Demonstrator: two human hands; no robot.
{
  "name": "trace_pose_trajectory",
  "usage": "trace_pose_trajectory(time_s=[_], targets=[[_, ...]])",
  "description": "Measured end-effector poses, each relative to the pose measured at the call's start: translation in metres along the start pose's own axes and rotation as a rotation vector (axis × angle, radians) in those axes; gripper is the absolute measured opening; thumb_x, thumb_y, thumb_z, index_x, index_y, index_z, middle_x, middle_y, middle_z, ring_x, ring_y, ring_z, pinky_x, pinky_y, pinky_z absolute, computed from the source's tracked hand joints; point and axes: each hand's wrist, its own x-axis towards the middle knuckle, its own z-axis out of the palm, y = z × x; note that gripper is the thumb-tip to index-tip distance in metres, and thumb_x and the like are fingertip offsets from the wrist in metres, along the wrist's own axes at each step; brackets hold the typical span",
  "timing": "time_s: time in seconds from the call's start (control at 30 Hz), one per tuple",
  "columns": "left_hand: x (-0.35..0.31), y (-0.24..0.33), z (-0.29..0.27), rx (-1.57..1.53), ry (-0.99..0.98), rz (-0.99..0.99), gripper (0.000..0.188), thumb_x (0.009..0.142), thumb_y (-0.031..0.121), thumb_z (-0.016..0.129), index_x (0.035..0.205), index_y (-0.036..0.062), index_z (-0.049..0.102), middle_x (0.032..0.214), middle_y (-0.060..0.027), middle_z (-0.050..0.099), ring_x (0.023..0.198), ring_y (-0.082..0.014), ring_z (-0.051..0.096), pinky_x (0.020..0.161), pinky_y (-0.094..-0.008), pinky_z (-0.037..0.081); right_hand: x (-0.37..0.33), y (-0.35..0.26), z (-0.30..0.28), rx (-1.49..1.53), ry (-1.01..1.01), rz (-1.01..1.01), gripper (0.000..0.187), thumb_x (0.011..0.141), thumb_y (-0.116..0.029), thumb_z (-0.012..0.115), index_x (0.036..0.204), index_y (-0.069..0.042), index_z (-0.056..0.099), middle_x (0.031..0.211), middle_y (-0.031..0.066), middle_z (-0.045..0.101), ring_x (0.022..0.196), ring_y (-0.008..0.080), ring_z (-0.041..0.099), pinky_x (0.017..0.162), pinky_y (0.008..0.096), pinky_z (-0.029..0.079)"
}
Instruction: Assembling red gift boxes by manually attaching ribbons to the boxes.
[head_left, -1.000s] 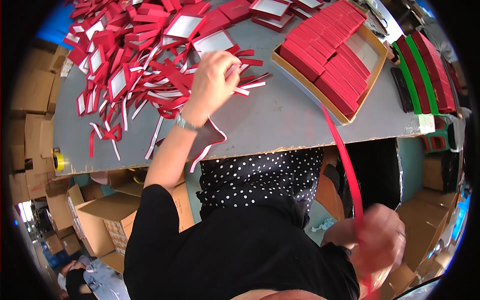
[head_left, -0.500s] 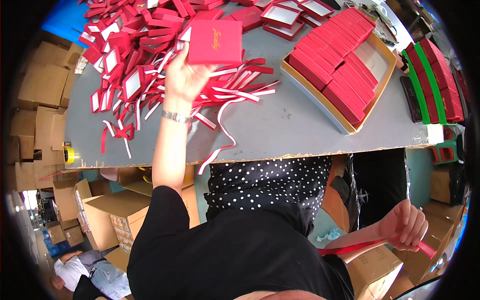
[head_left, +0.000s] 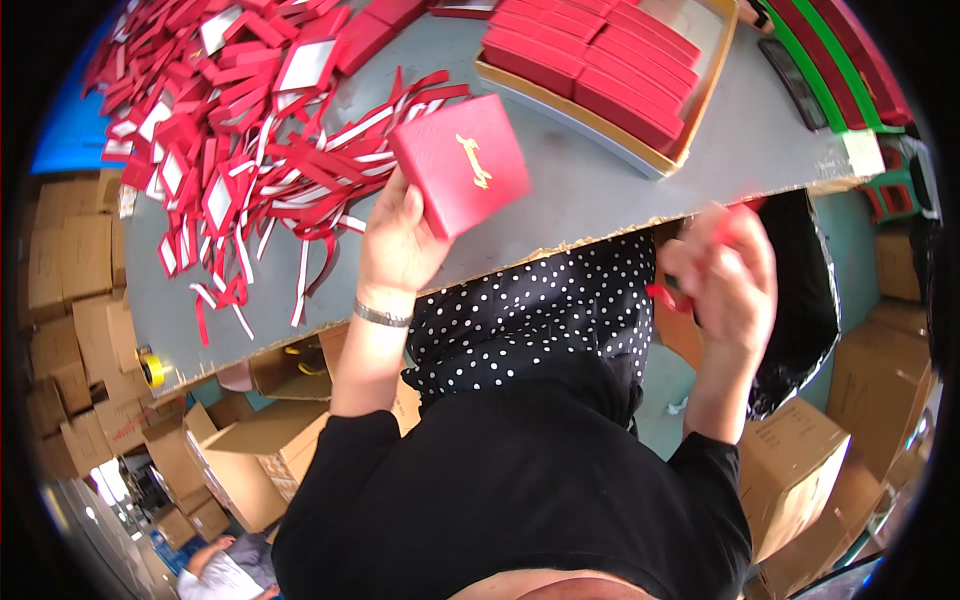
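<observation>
My left hand [head_left: 405, 235] grips a flat square red gift box [head_left: 490, 185] with gold script on its lid, held up over the table's near edge. Its thumb lies along the box's side. Off to the right, beyond that edge, my right hand [head_left: 735, 275] is smeared by motion, its fingers curled round a red ribbon [head_left: 664, 297]. Bits of the ribbon stick out on both sides of the fist. Behind the box, red ribbons with white undersides [head_left: 325, 165] lie in a tangle on the grey table [head_left: 560, 205].
Red boxes and lids [head_left: 255, 60] are heaped at the back left. A cardboard tray [head_left: 655, 165] holds rows of red boxes. Green-strapped red boxes [head_left: 840, 60] stand at far right. Yellow tape [head_left: 152, 368] sits at the left corner. Cartons [head_left: 790, 480] surround me; another person [head_left: 225, 575] is at lower left.
My left hand has drawn the box nearer and tilted it. My right hand has risen from the lower right toward the table edge with the ribbon. The view has shifted too.
</observation>
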Motion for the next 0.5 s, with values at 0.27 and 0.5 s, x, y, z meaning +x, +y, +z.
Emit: trace_pose_trajectory(time_s=[0.27,0.5], targets=[[-0.028,-0.048,-0.002,-0.002,-0.257,-0.172,0.057,0.085,0.014,0.063,0.136,0.004,0.039,0.136,-0.0136,0.044,0.127,-0.0292,0.042,0.106,-0.0455,0.034,0.011,0.054,0.01,-0.146,-0.035,0.255,0.041,0.078,-0.009,0.074,0.109,-0.002,0.048,0.096,0.0046,0.06,0.089,0.0115,0.06,0.08,0.0269,0.048],[-0.036,-0.052,-0.001,0.031,-0.135,-0.19,0.047,0.089,0.014,0.058,0.132,0.0041,0.042,0.135,-0.0143,0.045,0.126,-0.0284,0.043,0.104,-0.044,0.036,0.004,0.055,0.005,-0.228,0.027,0.231,0.039,0.077,-0.005,0.073,0.107,0.0,0.048,0.093,0.0044,0.061,0.084,0.0099,0.06,0.073,0.024,0.048]])
